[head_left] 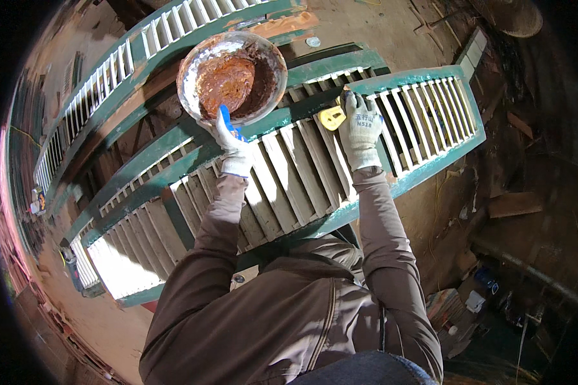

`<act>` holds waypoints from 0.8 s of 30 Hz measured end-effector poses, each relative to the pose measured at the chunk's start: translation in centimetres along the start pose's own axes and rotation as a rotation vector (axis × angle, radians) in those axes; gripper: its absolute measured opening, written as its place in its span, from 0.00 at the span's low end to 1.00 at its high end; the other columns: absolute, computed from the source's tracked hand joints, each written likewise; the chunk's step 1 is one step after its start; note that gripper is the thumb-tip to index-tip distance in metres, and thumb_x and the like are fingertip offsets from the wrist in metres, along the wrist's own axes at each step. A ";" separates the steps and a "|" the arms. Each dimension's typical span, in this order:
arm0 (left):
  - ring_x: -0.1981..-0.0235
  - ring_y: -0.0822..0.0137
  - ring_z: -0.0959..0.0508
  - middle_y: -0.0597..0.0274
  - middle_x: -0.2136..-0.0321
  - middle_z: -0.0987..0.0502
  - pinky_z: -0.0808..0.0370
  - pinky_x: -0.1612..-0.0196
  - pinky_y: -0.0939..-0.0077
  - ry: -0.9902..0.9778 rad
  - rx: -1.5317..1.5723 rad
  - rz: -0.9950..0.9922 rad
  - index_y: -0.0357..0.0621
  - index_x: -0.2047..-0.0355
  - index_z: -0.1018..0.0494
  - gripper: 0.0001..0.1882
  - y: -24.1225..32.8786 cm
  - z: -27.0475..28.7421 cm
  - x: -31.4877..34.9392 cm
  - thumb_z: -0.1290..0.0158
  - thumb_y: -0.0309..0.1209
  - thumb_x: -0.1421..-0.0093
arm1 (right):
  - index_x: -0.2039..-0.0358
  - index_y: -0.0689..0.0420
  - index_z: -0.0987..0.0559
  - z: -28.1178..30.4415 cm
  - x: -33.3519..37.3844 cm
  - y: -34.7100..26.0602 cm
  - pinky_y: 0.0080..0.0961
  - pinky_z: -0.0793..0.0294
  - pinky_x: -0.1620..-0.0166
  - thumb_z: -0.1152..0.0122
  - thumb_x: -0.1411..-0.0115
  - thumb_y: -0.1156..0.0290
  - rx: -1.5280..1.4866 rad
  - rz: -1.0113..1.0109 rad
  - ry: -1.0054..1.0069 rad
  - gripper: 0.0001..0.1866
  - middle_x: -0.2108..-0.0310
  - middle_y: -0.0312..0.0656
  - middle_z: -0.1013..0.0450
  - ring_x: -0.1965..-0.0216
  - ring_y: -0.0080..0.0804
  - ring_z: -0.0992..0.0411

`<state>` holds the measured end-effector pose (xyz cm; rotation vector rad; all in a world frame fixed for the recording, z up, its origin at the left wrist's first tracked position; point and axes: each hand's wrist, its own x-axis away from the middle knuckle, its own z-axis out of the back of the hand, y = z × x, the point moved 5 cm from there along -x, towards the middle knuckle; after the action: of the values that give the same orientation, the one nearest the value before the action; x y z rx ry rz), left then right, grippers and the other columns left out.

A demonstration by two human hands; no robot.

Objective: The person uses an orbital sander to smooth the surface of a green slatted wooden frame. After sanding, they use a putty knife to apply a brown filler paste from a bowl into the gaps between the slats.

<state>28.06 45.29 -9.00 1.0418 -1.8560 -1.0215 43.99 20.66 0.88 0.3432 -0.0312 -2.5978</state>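
Observation:
My left hand [230,144], in a white glove with blue on it, grips the near rim of a round metal bowl [279,77], thumb over the edge. Inside the bowl sits a lump of reddish-brown paste [228,83]. My right hand [361,128], also gloved, has its fingers closed at a yellow flat-handled tool [331,118]; its working end is hidden. Both hands are above a long louvred shutter panel [404,183] with a green frame and pale slats. My right hand is over the green crosspiece between two slatted sections.
More green louvred panels [135,70] lie beyond and to the left, partly overlapping. A wood block [515,204] is on the floor at right. Several odds and ends, including a blue item [486,280], lie at lower right. A large round container [510,16] stands at the far right.

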 end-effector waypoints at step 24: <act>0.38 0.64 0.30 0.57 0.38 0.30 0.36 0.33 0.64 0.048 0.201 0.110 0.48 0.35 0.34 0.30 2.6 -0.9 0.7 0.46 0.45 0.33 | 0.50 0.57 0.18 5.4 7.9 5.5 0.29 0.19 0.62 0.42 0.29 0.61 -0.632 -0.430 -0.044 0.15 0.60 0.47 0.18 0.60 0.36 0.18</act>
<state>27.82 45.37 -6.15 1.0572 -1.9831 -0.7520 38.76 11.71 4.77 0.0596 0.9165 -2.8433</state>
